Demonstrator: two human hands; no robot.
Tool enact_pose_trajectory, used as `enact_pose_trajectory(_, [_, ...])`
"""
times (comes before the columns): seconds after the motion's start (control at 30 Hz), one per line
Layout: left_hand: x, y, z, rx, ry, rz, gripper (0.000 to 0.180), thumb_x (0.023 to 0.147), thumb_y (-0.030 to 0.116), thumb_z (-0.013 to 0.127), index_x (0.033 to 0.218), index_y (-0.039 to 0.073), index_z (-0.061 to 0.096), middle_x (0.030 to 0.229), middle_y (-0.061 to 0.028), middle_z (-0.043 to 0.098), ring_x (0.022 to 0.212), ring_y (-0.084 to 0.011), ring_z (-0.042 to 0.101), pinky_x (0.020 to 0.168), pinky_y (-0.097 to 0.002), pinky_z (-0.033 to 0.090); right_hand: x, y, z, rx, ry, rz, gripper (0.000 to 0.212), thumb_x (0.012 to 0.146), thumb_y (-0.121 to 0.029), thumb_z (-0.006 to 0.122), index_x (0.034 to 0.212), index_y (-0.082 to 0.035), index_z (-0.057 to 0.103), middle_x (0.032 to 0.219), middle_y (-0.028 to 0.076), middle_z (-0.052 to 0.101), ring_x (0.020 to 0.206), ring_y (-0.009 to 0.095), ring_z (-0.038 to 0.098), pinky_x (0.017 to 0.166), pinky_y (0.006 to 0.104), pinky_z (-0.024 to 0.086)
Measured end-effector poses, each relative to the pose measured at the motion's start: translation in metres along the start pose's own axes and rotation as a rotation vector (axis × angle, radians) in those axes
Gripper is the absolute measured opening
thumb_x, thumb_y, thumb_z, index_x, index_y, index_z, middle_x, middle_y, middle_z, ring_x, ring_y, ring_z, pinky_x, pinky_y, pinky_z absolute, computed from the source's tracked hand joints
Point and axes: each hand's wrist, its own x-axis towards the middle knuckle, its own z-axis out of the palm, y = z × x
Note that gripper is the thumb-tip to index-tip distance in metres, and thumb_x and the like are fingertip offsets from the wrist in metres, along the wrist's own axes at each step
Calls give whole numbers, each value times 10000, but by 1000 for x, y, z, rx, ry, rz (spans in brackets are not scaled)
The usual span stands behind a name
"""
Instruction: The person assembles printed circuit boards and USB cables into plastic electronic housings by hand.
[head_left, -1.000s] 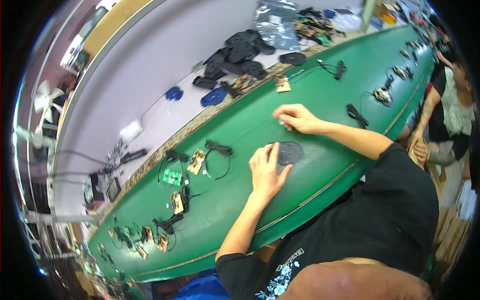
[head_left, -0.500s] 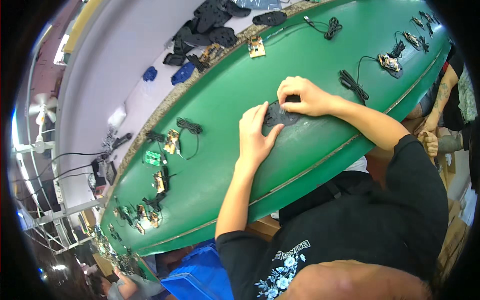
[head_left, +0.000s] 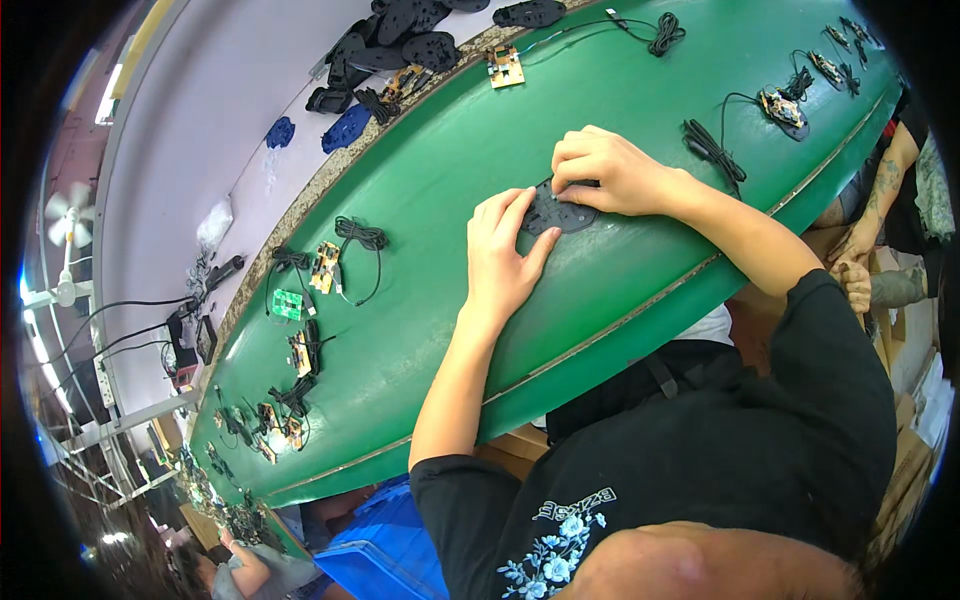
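Note:
A black oval plastic mouse base [head_left: 562, 216] lies flat on the green tabletop in front of me. My left hand [head_left: 500, 252] grips its left side, fingertips at the far edge and thumb at the near edge. Over the base's far right part, my right hand [head_left: 618, 175] is bent into a pinch, with fingertips down on its upper face. Something small and pale shows at those fingertips, too small to name. The right fingers hide part of the base.
Circuit boards with coiled black cables lie at left, among them a tan board [head_left: 325, 268] and a green board [head_left: 288, 304]. Another tan board [head_left: 506, 68] lies at the far edge. Black shells [head_left: 400, 45] pile up beyond the table's rim. A coiled cable [head_left: 715, 155] lies right of my hands.
My right fingertips have come lower onto the base; the small clear piece that stood up between them is now mostly hidden. The whole view has shifted slightly.

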Motion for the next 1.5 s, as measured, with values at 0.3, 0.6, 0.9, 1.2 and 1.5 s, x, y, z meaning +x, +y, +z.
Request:
enact_pose_trajectory(0.3, [-1,-2,2,3,-13,24,526,782,184,835,1248,23,652,1246,-147,633,1158,-322,584,1000,-421,468,1,0,-2,35,-73,57,110,805,-119,726,901,-71,700,878,60,662,883,265,634,829,394,481])
enact_pose_trajectory(0.6, [3,2,1,-8,-23,23,481,793,167,824,1220,17,659,1245,-145,638,1160,-327,585,1003,-424,467,3,1,-3,-38,-94,36,109,820,-148,736,837,-71,661,848,47,625,842,246,595,802,376,455])
enact_pose_trajectory(0.9, [1,5,2,-12,-31,25,473,790,148,817,1214,13,657,1238,-144,640,1156,-326,584,1001,-423,466,3,-4,-9,53,-129,195,120,829,-149,732,838,-53,660,836,55,628,844,250,600,796,379,458])
enact_pose_trajectory(1.2, [0,6,1,-16,-41,13,463,807,142,804,1226,14,657,1243,-142,640,1153,-321,588,998,-420,466,4,6,-11,101,-222,47,125,847,-91,724,969,-65,729,943,55,620,955,263,588,857,391,469])
enact_pose_trajectory(1.5, [0,8,0,-30,-50,6,439,811,130,797,1210,11,659,1236,-135,644,1152,-322,589,998,-418,460,5,1,-16,148,-296,200,124,876,-157,723,912,-49,671,887,54,606,927,257,584,853,390,454])
